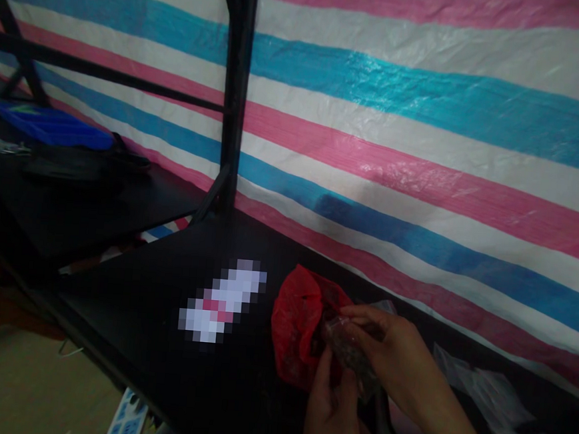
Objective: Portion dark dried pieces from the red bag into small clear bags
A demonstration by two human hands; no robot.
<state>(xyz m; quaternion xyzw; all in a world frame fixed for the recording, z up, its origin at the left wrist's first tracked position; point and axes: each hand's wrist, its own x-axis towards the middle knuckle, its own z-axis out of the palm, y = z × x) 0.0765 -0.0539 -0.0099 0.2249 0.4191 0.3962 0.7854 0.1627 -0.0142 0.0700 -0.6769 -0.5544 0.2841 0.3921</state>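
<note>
Fingers nearly closed, the left hand (332,407) and right hand (393,349) pinch 1 small clear bag (352,357) against the red bag (293,328) on the black tabletop (152,300).

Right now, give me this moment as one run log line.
right hand: pinching small clear bag | left hand: touching same bag | red bag: on black table, beside hands | more clear bags: picture's right

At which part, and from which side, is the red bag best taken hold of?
I would pinch the red bag by its left folds, coming from the left: that side looks free, while the left hand, right hand and clear packet crowd its right side. It looks thin and crumpled, so gather several folds.
</note>
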